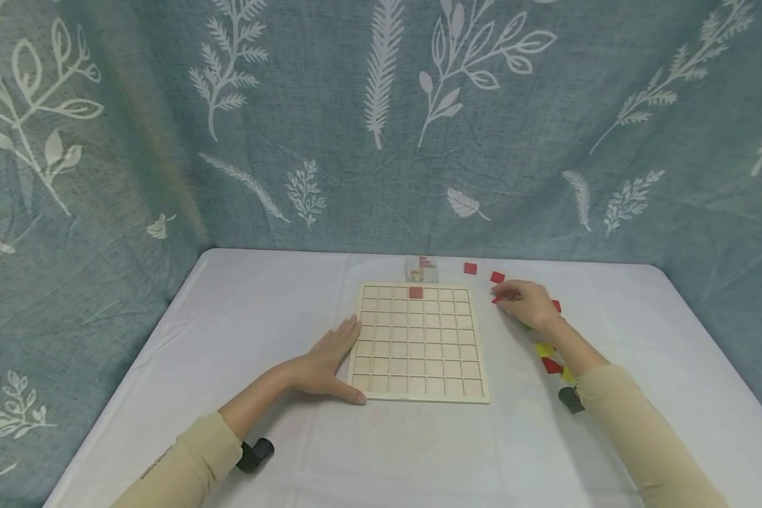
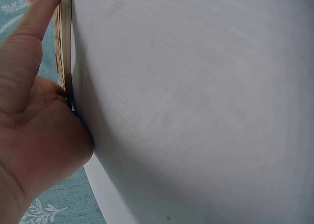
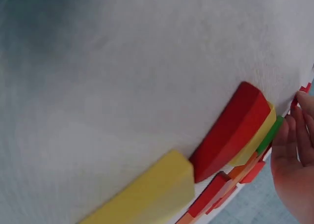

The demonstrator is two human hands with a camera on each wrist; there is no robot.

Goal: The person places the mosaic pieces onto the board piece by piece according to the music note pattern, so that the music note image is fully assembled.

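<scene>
A pale wooden board (image 1: pixel 416 346) with a grid of square recesses lies on the white table. One red square tile (image 1: pixel 415 292) sits in its far row. My left hand (image 1: pixel 324 363) rests flat along the board's left edge, fingers straight and thumb at the near corner. In the left wrist view, the board's side (image 2: pixel 66 42) shows beside that hand. To the right of the board, my right hand (image 1: pixel 525 305) pinches a red tile (image 1: pixel 497 299) between thumb and fingers, low over the table. The right wrist view shows this hand (image 3: pixel 297 153) beyond loose pieces.
Loose red tiles (image 1: pixel 470 268) lie past the board's far right corner. More pieces lie around the right forearm, including a yellow piece (image 1: pixel 544 350) and a red piece (image 3: pixel 230 130). A small clear box (image 1: pixel 422 269) stands behind the board. A patterned curtain (image 1: pixel 343 127) hangs behind the table.
</scene>
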